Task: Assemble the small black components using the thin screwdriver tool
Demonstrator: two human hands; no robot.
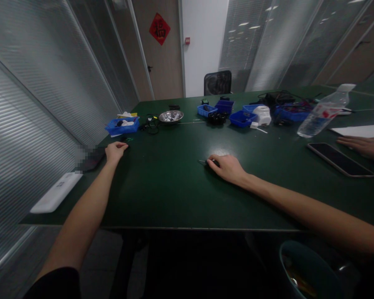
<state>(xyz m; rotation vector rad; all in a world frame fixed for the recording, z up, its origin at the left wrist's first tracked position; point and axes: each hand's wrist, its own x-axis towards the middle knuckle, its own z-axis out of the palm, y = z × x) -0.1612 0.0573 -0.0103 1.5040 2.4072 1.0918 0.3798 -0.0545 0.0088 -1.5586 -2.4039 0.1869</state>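
Currently, the right hand [230, 168] grips a black-handled thin metal tool [207, 162], tip toward nine o'clock, working nothing; left fingers [121, 145]: cannot tell.

2 bare hands above green table [162, 182], right hand [227, 167] holding thin-tipped tool [211, 162], metal bowl [171, 116]

Bowl [171, 121] betw. bins [123, 129], phone [339, 159] before btl [326, 111]

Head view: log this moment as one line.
left hand: fingertips at small dark part | right hand: holding screwdriver, tip pointing left
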